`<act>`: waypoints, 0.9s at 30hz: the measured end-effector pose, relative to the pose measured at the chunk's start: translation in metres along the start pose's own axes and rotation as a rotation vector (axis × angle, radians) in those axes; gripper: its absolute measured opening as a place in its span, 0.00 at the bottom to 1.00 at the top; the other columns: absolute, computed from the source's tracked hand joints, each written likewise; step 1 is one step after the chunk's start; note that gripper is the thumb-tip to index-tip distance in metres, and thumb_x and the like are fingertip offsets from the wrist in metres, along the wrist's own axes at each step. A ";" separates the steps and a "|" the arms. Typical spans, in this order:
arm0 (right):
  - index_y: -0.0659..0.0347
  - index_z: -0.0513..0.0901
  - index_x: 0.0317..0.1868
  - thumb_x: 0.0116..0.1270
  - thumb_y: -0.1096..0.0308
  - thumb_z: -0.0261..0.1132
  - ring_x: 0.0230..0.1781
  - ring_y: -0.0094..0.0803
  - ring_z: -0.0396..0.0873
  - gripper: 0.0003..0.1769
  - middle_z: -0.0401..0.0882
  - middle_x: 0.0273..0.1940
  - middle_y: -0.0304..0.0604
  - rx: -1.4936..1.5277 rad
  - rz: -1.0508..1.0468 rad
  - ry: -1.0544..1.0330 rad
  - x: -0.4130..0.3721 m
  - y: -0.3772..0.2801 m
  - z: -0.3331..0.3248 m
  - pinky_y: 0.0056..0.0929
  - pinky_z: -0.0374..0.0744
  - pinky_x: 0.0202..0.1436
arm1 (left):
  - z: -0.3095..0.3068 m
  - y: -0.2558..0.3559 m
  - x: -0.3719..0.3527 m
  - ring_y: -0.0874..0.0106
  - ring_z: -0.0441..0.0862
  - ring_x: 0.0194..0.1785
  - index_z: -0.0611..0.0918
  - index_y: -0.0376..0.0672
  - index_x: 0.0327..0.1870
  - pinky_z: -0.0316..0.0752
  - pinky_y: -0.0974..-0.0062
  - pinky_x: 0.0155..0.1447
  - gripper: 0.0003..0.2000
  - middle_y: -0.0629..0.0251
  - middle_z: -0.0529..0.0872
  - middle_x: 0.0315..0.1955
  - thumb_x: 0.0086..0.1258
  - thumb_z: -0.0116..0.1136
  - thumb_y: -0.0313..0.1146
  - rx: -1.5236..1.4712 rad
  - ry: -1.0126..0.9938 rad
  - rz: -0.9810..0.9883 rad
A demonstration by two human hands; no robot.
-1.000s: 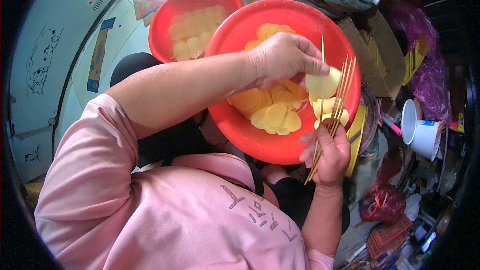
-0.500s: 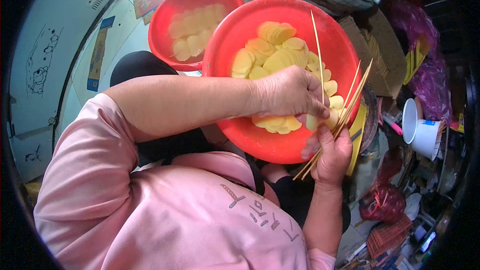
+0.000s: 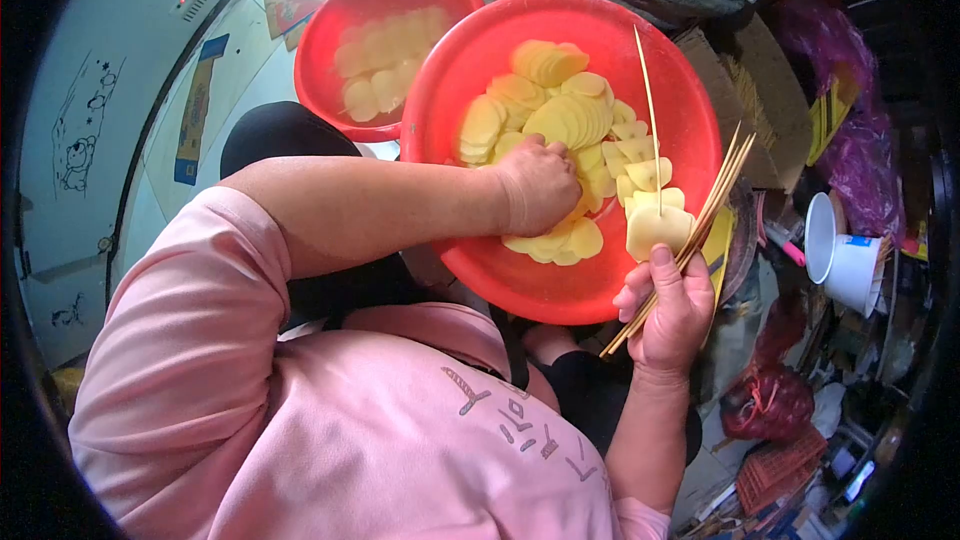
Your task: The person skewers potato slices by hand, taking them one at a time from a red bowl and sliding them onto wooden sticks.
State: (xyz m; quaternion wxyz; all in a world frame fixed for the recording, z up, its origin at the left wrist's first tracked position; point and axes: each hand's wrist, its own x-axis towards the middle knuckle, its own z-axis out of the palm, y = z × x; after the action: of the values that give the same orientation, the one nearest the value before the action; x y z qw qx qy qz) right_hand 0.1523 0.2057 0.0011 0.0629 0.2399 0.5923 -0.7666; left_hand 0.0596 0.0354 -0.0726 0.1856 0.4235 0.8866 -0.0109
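1. Yellow slices [image 3: 565, 125] heap the large red basin [image 3: 540, 290], mostly toward its far edge; the left hand [image 3: 540, 185] reaches in, fingers too hidden to tell apart or closed — overlapping slices could lift together.
2. At the basin's near-right edge, the right hand's [image 3: 678, 318] fingers clamp a skewer bundle [image 3: 719, 195] and a speared slice [image 3: 657, 235] — a slack thumb could scatter them.
3. Leftward: tiled floor [image 3: 150, 220], white appliance [image 3: 100, 90], smaller red basin [image 3: 318, 45].

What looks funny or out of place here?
The white tub on the right looks tipped over: its round end faces sideways, though the curved view makes that hard to be sure of. The yellow slices in the big red basin don't look spilled.
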 end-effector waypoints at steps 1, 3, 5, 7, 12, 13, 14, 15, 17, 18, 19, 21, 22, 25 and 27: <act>0.60 0.76 0.42 0.68 0.67 0.60 0.13 0.22 0.74 0.07 0.77 0.21 0.37 0.000 -0.001 0.000 0.001 0.000 -0.001 0.17 0.70 0.13 | 0.000 0.002 0.001 0.65 0.78 0.50 0.83 0.49 0.37 0.75 0.64 0.47 0.12 0.67 0.82 0.41 0.57 0.60 0.44 0.019 0.027 -0.005; 0.61 0.76 0.42 0.68 0.68 0.60 0.13 0.22 0.74 0.07 0.77 0.21 0.37 -0.001 -0.002 0.008 0.000 0.002 -0.003 0.17 0.70 0.13 | 0.001 0.004 0.000 0.64 0.80 0.47 0.83 0.47 0.36 0.76 0.64 0.46 0.11 0.65 0.83 0.39 0.56 0.60 0.42 -0.018 0.056 0.010; 0.61 0.76 0.42 0.68 0.68 0.61 0.13 0.22 0.74 0.07 0.77 0.21 0.37 -0.023 -0.010 -0.003 -0.002 0.002 -0.004 0.17 0.70 0.14 | -0.011 0.003 -0.001 0.62 0.81 0.45 0.83 0.46 0.36 0.76 0.63 0.45 0.10 0.64 0.84 0.37 0.56 0.59 0.39 -0.055 0.083 0.024; 0.61 0.76 0.42 0.68 0.68 0.61 0.13 0.22 0.74 0.07 0.77 0.21 0.37 -0.042 -0.020 -0.012 -0.004 0.003 -0.004 0.17 0.70 0.14 | -0.028 -0.009 0.005 0.60 0.83 0.39 0.83 0.44 0.35 0.77 0.63 0.43 0.10 0.59 0.85 0.32 0.55 0.58 0.37 -0.526 -0.113 -0.207; 0.62 0.77 0.41 0.67 0.66 0.62 0.13 0.21 0.73 0.08 0.78 0.21 0.37 -0.102 -0.007 -0.037 -0.004 0.003 -0.004 0.16 0.69 0.15 | -0.028 -0.038 0.010 0.57 0.83 0.38 0.83 0.43 0.36 0.78 0.64 0.42 0.11 0.55 0.85 0.30 0.55 0.57 0.36 -0.639 -0.105 -0.207; 0.62 0.77 0.41 0.67 0.66 0.62 0.13 0.21 0.73 0.08 0.78 0.21 0.37 -0.102 -0.007 -0.039 -0.004 0.003 -0.003 0.16 0.69 0.15 | -0.010 -0.036 0.016 0.58 0.83 0.38 0.83 0.42 0.35 0.78 0.64 0.42 0.10 0.55 0.85 0.30 0.56 0.57 0.36 -0.458 -0.077 -0.140; 0.62 0.76 0.43 0.68 0.67 0.61 0.13 0.21 0.72 0.09 0.76 0.21 0.37 -0.116 -0.003 -0.030 -0.004 0.003 -0.002 0.15 0.69 0.14 | -0.005 -0.034 0.017 0.58 0.83 0.38 0.83 0.42 0.35 0.78 0.64 0.42 0.10 0.55 0.85 0.30 0.57 0.56 0.36 -0.276 -0.048 -0.072; 0.63 0.76 0.45 0.68 0.68 0.60 0.12 0.20 0.71 0.09 0.75 0.20 0.37 -0.130 0.002 -0.021 -0.004 0.003 -0.001 0.14 0.68 0.13 | 0.000 -0.033 0.017 0.58 0.83 0.38 0.83 0.42 0.35 0.78 0.64 0.42 0.10 0.55 0.85 0.30 0.57 0.56 0.36 -0.277 -0.049 -0.073; 0.63 0.76 0.45 0.68 0.68 0.60 0.12 0.20 0.71 0.09 0.75 0.20 0.37 -0.135 0.008 -0.032 -0.004 0.002 -0.001 0.14 0.68 0.13 | -0.006 -0.032 0.013 0.57 0.83 0.37 0.83 0.42 0.33 0.78 0.64 0.43 0.09 0.55 0.85 0.31 0.58 0.54 0.35 -0.269 0.047 -0.049; 0.63 0.76 0.45 0.68 0.68 0.60 0.13 0.20 0.71 0.09 0.75 0.20 0.37 -0.138 0.012 -0.043 -0.004 0.002 0.000 0.14 0.68 0.13 | -0.012 -0.035 0.013 0.57 0.83 0.37 0.83 0.42 0.33 0.78 0.64 0.43 0.09 0.55 0.85 0.31 0.58 0.54 0.35 -0.269 0.048 -0.051; 0.63 0.76 0.45 0.68 0.68 0.60 0.13 0.20 0.71 0.09 0.75 0.20 0.37 -0.139 0.011 -0.044 -0.004 0.002 0.000 0.14 0.68 0.13 | -0.019 -0.041 0.013 0.57 0.83 0.36 0.83 0.42 0.34 0.78 0.64 0.42 0.09 0.54 0.85 0.30 0.57 0.55 0.35 -0.424 0.118 -0.107; 0.62 0.76 0.40 0.67 0.66 0.62 0.13 0.21 0.73 0.08 0.78 0.21 0.37 -0.172 0.017 -0.060 -0.004 0.002 -0.002 0.16 0.69 0.15 | -0.034 -0.057 0.017 0.63 0.84 0.34 0.84 0.42 0.36 0.79 0.67 0.41 0.08 0.58 0.85 0.29 0.59 0.57 0.33 -0.857 0.185 -0.268; 0.62 0.76 0.40 0.67 0.66 0.62 0.13 0.21 0.73 0.08 0.78 0.21 0.37 -0.172 0.015 -0.061 -0.004 0.003 -0.003 0.16 0.69 0.15 | -0.041 -0.066 0.019 0.68 0.84 0.32 0.84 0.42 0.37 0.79 0.70 0.40 0.07 0.63 0.86 0.27 0.62 0.58 0.32 -1.136 0.176 -0.372; 0.62 0.76 0.39 0.67 0.66 0.61 0.13 0.21 0.73 0.08 0.77 0.20 0.37 -0.215 0.015 -0.078 -0.005 0.003 -0.005 0.16 0.69 0.15 | -0.063 -0.084 0.013 0.71 0.84 0.38 0.81 0.39 0.43 0.80 0.73 0.40 0.10 0.65 0.85 0.35 0.62 0.58 0.29 -1.908 0.456 -0.419; 0.62 0.75 0.38 0.67 0.66 0.62 0.12 0.21 0.72 0.08 0.77 0.20 0.37 -0.228 0.047 -0.043 -0.007 0.001 -0.003 0.16 0.69 0.15 | -0.070 -0.091 0.012 0.68 0.83 0.37 0.80 0.36 0.42 0.80 0.71 0.41 0.11 0.61 0.84 0.36 0.59 0.59 0.28 -2.013 0.531 -0.441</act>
State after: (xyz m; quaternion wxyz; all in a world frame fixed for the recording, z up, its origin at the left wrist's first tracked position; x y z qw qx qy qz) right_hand 0.1594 0.2071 0.0025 0.1204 0.2287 0.6684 -0.6974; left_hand -0.0380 -0.0018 -0.0242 0.2448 -0.1064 0.5567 0.7867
